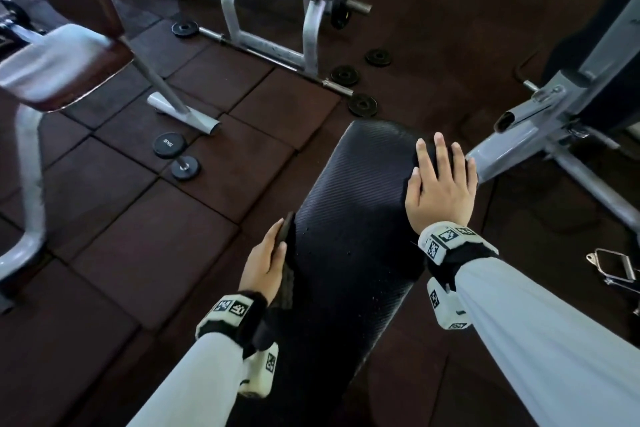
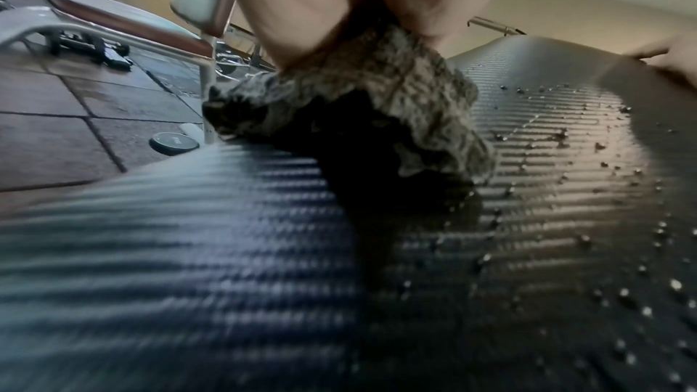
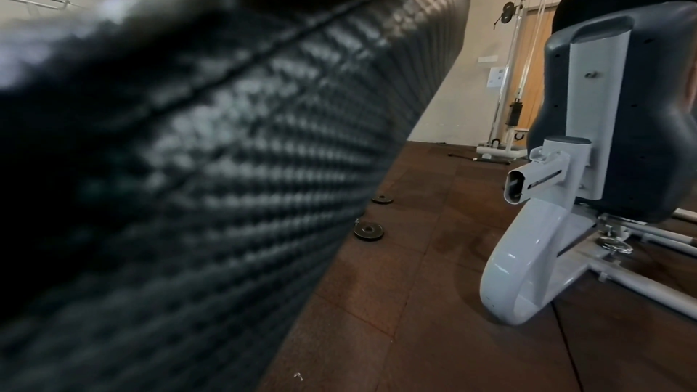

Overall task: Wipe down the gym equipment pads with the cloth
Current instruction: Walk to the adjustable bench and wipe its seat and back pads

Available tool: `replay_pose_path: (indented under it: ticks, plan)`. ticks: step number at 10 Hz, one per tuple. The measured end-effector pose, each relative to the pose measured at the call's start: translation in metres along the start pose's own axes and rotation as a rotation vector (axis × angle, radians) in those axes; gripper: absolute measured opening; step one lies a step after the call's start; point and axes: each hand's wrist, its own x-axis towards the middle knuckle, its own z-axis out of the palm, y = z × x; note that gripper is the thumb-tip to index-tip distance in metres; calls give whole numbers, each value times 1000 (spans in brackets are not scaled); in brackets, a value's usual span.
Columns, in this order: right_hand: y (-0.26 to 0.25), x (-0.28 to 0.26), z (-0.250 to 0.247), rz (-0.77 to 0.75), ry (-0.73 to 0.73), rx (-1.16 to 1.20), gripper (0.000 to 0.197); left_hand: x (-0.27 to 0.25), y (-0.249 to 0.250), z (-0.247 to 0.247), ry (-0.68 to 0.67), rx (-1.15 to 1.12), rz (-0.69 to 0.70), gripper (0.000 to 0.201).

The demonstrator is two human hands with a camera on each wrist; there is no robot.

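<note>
Cloth, grey and crumpled, sits on the left edge of the black ribbed pad, pinched by the left hand. Droplets dot the pad's near half. The right hand lies flat, fingers straight, on its far right edge. A dumbbell on the floor reads "5KG". The pad's underside is hidden.

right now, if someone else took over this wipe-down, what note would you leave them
Left hand: holds the cloth against the left edge of the black pad.
Right hand: open, flat on the pad's far right side, steadying it.
Done: cannot tell how much is wiped; droplets sit on the pad's top to the right of the cloth.
Left: wipe across the droplets, then the other pads.
</note>
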Motion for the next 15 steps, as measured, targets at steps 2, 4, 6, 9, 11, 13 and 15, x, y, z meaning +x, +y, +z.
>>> replay_pose_path:
  ticks: [2,4,6,9,11,13,15]
  plan:
    - [1,0,-1,0,3,-17,49,19,9,2,-19,-82,-23,42]
    - [1,0,-1,-6,40,5,48,29,32,27,90,94,237,50]
    - [3,0,-1,1,25,9,48,-9,2,37,5,423,605,47]
    - [3,0,-1,1,20,26,47,-49,-68,5,-110,423,461,47]
    - [2,1,0,-1,20,40,48,-4,-29,13,71,182,311,55]
    - [2,1,0,0,14,29,47,16,23,41,127,290,362,47]
    - [3,1,-1,1,11,28,48,-30,-23,33,-51,511,603,58]
